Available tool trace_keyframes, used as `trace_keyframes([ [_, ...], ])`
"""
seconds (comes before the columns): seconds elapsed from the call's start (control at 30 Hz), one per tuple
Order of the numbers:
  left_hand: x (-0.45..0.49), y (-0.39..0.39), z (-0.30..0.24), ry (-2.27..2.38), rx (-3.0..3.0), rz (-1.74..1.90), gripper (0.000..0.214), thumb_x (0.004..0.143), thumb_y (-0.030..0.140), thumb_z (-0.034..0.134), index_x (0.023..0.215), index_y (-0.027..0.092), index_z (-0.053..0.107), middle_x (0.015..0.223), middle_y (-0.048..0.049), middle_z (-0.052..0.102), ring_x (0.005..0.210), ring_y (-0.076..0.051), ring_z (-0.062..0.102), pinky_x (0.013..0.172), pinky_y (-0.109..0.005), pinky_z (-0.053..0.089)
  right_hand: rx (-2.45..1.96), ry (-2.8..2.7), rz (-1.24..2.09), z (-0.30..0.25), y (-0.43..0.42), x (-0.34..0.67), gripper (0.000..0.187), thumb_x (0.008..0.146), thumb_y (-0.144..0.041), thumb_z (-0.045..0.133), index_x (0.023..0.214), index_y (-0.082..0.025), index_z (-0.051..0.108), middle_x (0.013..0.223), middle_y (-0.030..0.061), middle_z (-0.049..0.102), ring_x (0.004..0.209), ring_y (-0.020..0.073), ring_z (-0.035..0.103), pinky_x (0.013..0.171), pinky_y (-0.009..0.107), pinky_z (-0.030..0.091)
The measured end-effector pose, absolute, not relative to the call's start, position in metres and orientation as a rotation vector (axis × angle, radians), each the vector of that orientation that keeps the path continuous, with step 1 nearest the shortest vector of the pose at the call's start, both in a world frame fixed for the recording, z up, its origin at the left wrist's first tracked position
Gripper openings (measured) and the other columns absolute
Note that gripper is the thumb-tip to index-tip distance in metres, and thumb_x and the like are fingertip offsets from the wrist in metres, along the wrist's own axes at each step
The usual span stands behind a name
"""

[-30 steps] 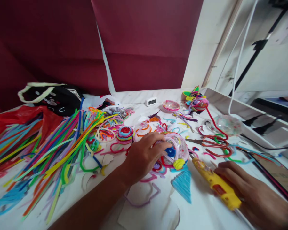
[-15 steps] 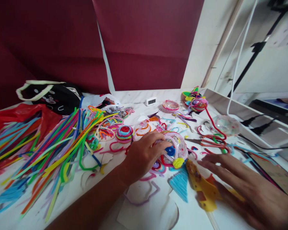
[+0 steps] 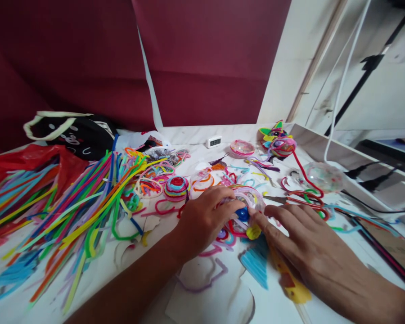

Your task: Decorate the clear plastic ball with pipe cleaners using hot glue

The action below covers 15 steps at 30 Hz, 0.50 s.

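A clear ball (image 3: 248, 198) wound with pipe cleaners lies on the table between my hands, with a blue round piece (image 3: 242, 213) and a yellow fuzzy piece (image 3: 253, 232) on its near side. My left hand (image 3: 205, 218) is curled over its left side, thumb and fingers against it. My right hand (image 3: 297, 234) bears on the right side, its thumb tip close to the blue piece. Under the right hand lies a yellow glue gun (image 3: 295, 290), partly hidden, with a clear stick at its rear. A flat light-blue pipe-cleaner piece (image 3: 255, 263) lies in front of the ball.
Loose pipe cleaners (image 3: 87, 202) spread over the left side beside a red plastic bag (image 3: 70, 162). Scissors (image 3: 303, 198) lie right of the ball. Behind stand a small digital clock (image 3: 213, 142), a clear bowl (image 3: 242, 148) and a colourful pipe-cleaner figure (image 3: 278, 139).
My right hand has moved left and forward from above the glue gun to the ball, its fingers now against it. My left hand has stayed on the ball.
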<state>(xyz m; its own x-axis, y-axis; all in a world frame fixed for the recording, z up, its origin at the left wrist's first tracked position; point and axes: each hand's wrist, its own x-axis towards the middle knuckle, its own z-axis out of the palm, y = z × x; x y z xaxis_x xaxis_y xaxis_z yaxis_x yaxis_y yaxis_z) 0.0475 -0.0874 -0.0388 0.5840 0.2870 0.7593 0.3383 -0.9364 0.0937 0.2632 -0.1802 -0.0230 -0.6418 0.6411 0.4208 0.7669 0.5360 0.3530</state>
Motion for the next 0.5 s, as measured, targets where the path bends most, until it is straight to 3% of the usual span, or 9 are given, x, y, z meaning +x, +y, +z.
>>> trace_keyframes([
  [0.1, 0.0475, -0.0871, -0.0393, -0.536, -2.739, -1.303, 0.018, 0.087, 0.014, 0.059, 0.104, 0.016, 0.062, 0.104, -0.0093, 0.064, 0.100, -0.019, 0.063, 0.085, -0.032, 0.056, -1.157, -2.521, -0.858, -0.0220, -0.1781, 0.2623, 0.060, 0.066, -0.020, 0.065, 0.123, -0.007, 0.052, 0.102, 0.0161, 0.064, 0.087, 0.0309, 0.052, 0.076, 0.046, 0.045],
  [0.23, 0.0479, -0.0864, -0.0403, -0.531, -2.754, -1.299, 0.018, 0.086, 0.013, 0.059, 0.104, 0.015, 0.063, 0.103, -0.0105, 0.064, 0.100, -0.019, 0.063, 0.086, -0.034, 0.056, -1.142, -2.486, -0.992, -0.0194, -0.1763, 0.2590, 0.057, 0.064, -0.016, 0.061, 0.120, -0.008, 0.053, 0.103, 0.0147, 0.064, 0.086, 0.0308, 0.051, 0.075, 0.044, 0.041],
  [0.5, 0.0483, -0.0867, -0.0400, -0.539, -2.755, -1.316, 0.017, 0.088, 0.015, 0.058, 0.104, 0.016, 0.063, 0.103, -0.0095, 0.064, 0.099, -0.018, 0.063, 0.086, -0.033, 0.056, -1.091, -2.480, -1.016, -0.0170, -0.1739, 0.2575, 0.043, 0.074, -0.010, 0.054, 0.117, -0.006, 0.053, 0.101, 0.0147, 0.064, 0.084, 0.0292, 0.050, 0.075, 0.043, 0.039],
])
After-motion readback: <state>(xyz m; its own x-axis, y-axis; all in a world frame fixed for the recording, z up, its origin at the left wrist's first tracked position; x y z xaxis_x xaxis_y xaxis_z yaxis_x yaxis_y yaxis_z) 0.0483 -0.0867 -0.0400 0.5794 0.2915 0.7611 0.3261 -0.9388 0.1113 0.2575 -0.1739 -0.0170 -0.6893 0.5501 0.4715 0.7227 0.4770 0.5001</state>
